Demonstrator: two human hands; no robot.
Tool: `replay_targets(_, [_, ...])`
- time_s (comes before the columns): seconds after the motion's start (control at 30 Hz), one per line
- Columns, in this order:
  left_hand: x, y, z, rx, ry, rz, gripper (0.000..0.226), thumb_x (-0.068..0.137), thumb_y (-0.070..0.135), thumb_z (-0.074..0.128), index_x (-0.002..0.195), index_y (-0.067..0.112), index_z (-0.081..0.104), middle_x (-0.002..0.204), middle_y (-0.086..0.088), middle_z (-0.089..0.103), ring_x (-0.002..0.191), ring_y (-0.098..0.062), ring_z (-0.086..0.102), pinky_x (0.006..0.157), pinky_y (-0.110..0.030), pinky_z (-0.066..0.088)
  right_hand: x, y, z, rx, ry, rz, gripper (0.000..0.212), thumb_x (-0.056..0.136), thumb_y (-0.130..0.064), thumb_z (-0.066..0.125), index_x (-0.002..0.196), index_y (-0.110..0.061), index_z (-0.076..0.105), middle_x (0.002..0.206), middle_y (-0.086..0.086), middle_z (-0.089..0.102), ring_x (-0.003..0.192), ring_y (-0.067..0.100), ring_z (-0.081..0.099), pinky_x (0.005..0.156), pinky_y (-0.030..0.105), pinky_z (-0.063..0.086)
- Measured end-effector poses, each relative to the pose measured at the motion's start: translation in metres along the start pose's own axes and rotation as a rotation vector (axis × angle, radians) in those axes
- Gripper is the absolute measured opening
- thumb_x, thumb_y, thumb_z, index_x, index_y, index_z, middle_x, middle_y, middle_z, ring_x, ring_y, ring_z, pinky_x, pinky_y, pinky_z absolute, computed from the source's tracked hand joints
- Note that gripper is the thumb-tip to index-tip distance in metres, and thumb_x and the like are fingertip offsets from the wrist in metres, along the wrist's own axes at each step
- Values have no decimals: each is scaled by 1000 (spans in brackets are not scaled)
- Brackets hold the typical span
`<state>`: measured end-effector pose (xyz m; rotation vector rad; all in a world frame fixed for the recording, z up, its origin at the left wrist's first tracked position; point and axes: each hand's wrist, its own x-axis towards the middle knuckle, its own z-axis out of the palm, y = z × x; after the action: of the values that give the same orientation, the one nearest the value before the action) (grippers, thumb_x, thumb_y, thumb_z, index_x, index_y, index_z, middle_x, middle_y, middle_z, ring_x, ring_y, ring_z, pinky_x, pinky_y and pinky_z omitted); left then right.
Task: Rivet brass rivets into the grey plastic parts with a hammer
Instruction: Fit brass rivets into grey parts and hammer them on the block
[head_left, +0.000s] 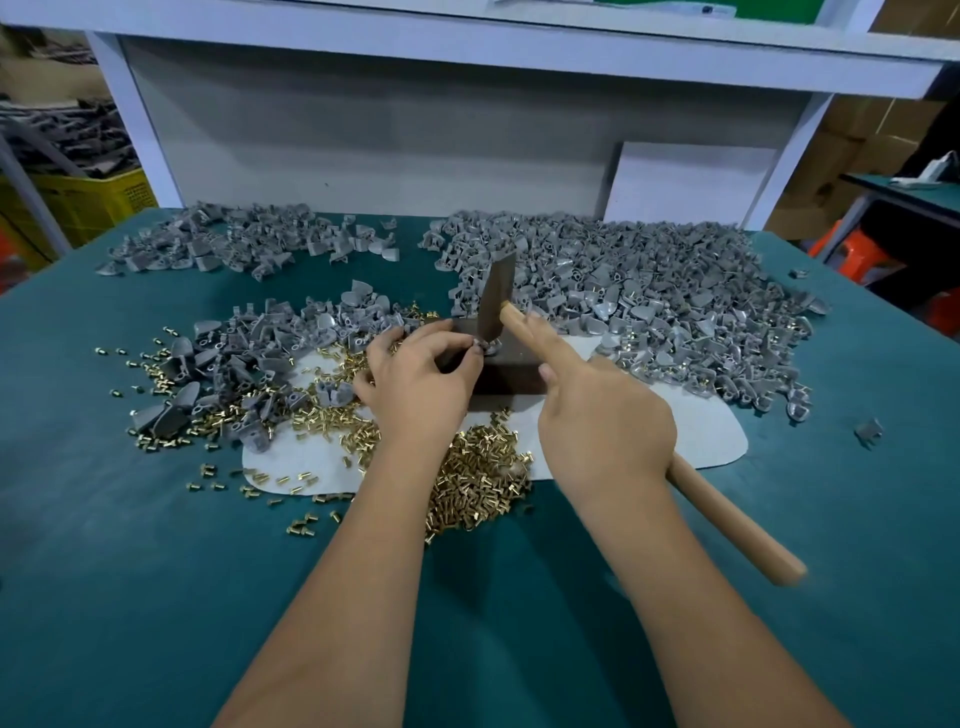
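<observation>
My left hand (421, 374) pinches a small grey plastic part (484, 347) on top of a dark metal block (511, 371) at the table's middle. My right hand (602, 415) grips the wooden handle of a hammer (496, 296), index finger stretched along the shaft. The steel head stands upright, its lower end right at the part. Loose brass rivets (478, 488) lie heaped just below my left wrist. More rivets are scattered to the left.
A big pile of grey parts (649, 291) fills the right back of the green table (130, 571). Smaller piles lie at the left back (244, 244) and left middle (260, 358). A white mat (691, 441) lies under the block. A white board stands behind.
</observation>
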<state>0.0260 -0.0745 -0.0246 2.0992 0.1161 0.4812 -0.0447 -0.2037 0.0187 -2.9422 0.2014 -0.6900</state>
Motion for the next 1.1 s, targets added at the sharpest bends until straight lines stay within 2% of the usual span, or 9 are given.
replay_targets(0.07, [0,2,-1,0,-21,-5,9,85,46,69,77,48,65,123,31,59,134,-13,24,105,-42,12,0,4,2,50,32,41,66,97,-24,45,141,-56,8,73,-1,44,50,18,32,43,25,17])
replay_targets(0.23, [3,4,-8,-96,15,25,14,86,36,69,73,41,65,106,33,62,130,-12,27,100,-34,14,6,18,5,53,129,132,63,96,-20,51,144,-50,25,75,1,40,44,16,25,43,22,17])
replay_targets(0.3, [3,7,-11,-236,11,-8,18,84,31,71,69,38,65,89,48,54,127,-12,31,109,-46,25,7,21,8,55,102,140,64,96,-21,50,143,-53,22,78,1,41,45,15,25,43,22,17])
replay_targets(0.37, [3,8,-14,-368,-20,-33,14,84,27,71,72,34,68,82,58,43,127,-18,35,105,-56,36,9,25,11,43,56,150,64,97,-23,47,142,-55,17,80,2,44,49,17,30,42,24,17])
replay_targets(0.4, [4,8,-15,-407,-27,-37,11,83,26,71,74,32,71,83,56,46,126,-20,37,105,-56,37,10,27,12,30,37,157,62,97,-24,46,143,-54,15,80,2,44,51,19,32,42,25,18])
replay_targets(0.57, [4,10,-18,-549,-78,-44,10,74,30,67,69,28,75,95,13,71,122,-26,48,107,-53,34,15,36,18,6,12,204,53,100,-27,40,143,-50,20,79,1,43,50,18,33,42,25,20])
replay_targets(0.87, [2,16,-19,-645,-128,-98,13,69,31,63,64,34,75,88,13,70,123,-32,46,106,-58,34,16,42,20,44,-32,236,48,101,-29,36,145,-42,23,75,0,50,52,19,37,43,25,19])
replay_targets(1.0, [2,17,-19,-646,-115,-67,14,70,30,63,62,34,74,88,13,71,121,-31,48,107,-55,35,16,43,24,80,-59,261,48,100,-26,39,145,-38,27,83,4,62,66,27,46,46,28,24])
replay_targets(1.1, [2,15,-19,-606,-95,-48,10,71,33,65,67,31,74,105,2,69,122,-30,49,106,-52,38,17,45,25,84,-68,283,41,100,-25,38,140,-34,37,90,6,66,72,29,51,48,29,25])
